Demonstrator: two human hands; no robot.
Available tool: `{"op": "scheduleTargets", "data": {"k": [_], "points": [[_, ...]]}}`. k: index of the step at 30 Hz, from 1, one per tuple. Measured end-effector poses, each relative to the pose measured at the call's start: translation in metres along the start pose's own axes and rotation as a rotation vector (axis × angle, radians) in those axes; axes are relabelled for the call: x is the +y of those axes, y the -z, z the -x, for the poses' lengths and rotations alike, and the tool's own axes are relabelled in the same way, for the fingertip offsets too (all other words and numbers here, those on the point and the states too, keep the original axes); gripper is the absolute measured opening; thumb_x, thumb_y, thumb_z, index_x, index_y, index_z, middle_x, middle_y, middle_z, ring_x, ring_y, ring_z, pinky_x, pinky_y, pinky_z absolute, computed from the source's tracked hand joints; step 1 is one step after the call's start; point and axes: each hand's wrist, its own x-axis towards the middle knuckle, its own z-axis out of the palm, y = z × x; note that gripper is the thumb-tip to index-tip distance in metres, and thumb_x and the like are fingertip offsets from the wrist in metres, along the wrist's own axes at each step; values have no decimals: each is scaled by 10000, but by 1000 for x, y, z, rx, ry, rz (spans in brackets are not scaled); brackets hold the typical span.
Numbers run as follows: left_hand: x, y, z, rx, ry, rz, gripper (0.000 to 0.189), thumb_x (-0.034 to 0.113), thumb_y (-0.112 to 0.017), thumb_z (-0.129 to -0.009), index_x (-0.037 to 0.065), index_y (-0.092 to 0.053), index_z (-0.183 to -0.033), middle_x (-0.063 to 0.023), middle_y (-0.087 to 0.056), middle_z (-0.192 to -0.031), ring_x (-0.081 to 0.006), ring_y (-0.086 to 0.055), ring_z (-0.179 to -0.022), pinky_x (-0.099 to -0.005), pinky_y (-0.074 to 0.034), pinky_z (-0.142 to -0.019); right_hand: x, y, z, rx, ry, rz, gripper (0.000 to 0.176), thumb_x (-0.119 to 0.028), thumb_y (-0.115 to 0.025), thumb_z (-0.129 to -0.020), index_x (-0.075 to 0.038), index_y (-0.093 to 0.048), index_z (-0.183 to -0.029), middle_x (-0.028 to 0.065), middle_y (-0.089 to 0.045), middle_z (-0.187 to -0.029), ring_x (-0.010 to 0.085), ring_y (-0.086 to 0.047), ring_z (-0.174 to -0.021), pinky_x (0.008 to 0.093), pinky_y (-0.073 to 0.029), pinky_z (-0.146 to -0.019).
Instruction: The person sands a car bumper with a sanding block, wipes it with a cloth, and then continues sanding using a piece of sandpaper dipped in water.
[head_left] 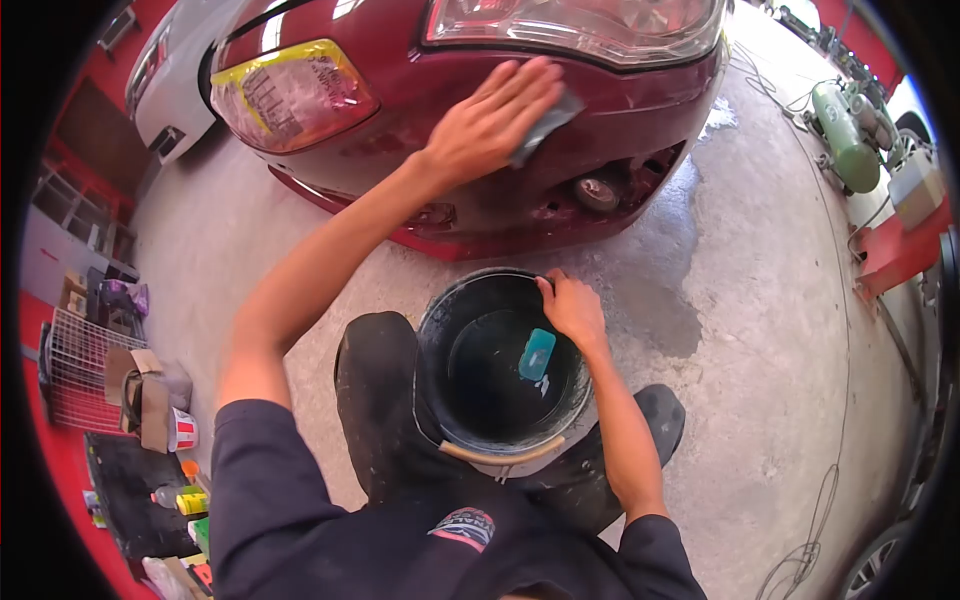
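My left hand (pixel 492 122) lies with its fingers together over a grey sheet that looks like sandpaper (pixel 549 128), pressing it against the dark red car bumper (pixel 630 112) under the headlight (pixel 580 25). Between my knees stands a black bucket (pixel 432 405) of dark water. My right hand (pixel 574 308) is closed over the bucket's far right rim. A teal block (pixel 537 354), perhaps a sponge or sanding block, shows inside the bucket. The bucket's wire handle, with a tan grip (pixel 500 456), hangs down on my side.
A lamp with yellow tape (pixel 290 95) is on the bumper's left. Wet concrete floor (pixel 655 270) surrounds its right side. A green compressor (pixel 845 135) and a loose cable (pixel 815 530) are at right. Boxes (pixel 150 400) and bottles (pixel 185 500) stand at left; another car (pixel 180 75) is behind.
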Motion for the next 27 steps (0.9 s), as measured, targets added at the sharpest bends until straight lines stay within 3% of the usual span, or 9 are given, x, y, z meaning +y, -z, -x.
{"op": "scheduleTargets", "data": {"k": [3, 6, 9, 13, 17, 20, 24, 27], "points": [[-1, -3, -20, -35, -64, 69, 761, 123, -685, -863, 5, -471, -1583, -139, -440, -1679, -275, -360, -1589, -479, -247, -1322, -6, 4, 5, -10, -26, -5, 400, -395, -544, -1085, -33, -690, -1174, 231, -743, -1111, 466, -718, -994, 574, -567, -854], [-26, 6, 61, -32, -17, 154, 769, 94, -673, -847, 2, -463, -1581, -128, -431, -1685, -272, -356, -1591, -485, -242, -1324, -4, 7, 1, -16, -22, 27, 405, -400, -543, -1085, -31, -690, -1163, 231, -742, -1109, 466, -717, -995, 575, -566, -851], [-30, -6, 67, -12, -28, 74, 786, 72, -674, -832, 13, -460, -1586, -124, -433, -1684, -261, -362, -1588, -494, -247, -1319, -2, 0, -3, 33, -7, 33, 404, -402, -545, -1085, -30, -691, -1138, 231, -745, -1079, 464, -720, -982, 574, -567, -843], [-7, -5, -9, -29, -31, 83, 764, 20, -640, -841, 34, -479, -1587, -119, -467, -1665, -263, -390, -1575, -501, -232, -1320, -5, 4, 3, 19, -15, 50, 397, -402, -546, -1085, -35, -694, -1121, 219, -754, -1019, 455, -728, -952, 568, -573, -825], [-32, 8, 79, -32, 34, 88, 737, 46, -641, -870, 40, -482, -1590, -115, -450, -1677, -265, -386, -1576, -498, -208, -1326, 2, -3, 0, 58, 0, 56, 406, -423, -554, -1080, -48, -700, -1141, 214, -758, -999, 448, -734, -934, 564, -576, -811], [-33, 5, 76, -20, 34, 91, 741, 62, -623, -877, 40, -462, -1600, -94, -423, -1698, -232, -354, -1595, -496, -189, -1327, 4, -8, -2, 98, 27, 44, 413, -431, -554, -1080, -52, -701, -1150, 220, -758, -1003, 448, -735, -937, 562, -578, -814], [-10, -2, -8, -56, 20, 51, 770, 71, -663, -849, 57, -473, -1595, -71, -427, -1697, -215, -362, -1590, -494, -201, -1326, -2, -4, 6, 27, -34, 38, 415, -433, -548, -1084, -55, -699, -1166, 213, -761, -1033, 446, -737, -946, 560, -578, -822], [-28, 17, 37, -58, -3, 47, 683, 95, -628, -891, 44, -515, -1563, -89, -461, -1674, -229, -382, -1580, -494, -203, -1322, 0, 0, 2, 28, -25, 39, 413, -434, -548, -1084, -60, -697, -1172, 208, -761, -1052, 446, -737, -948, 562, -579, -824]]}}
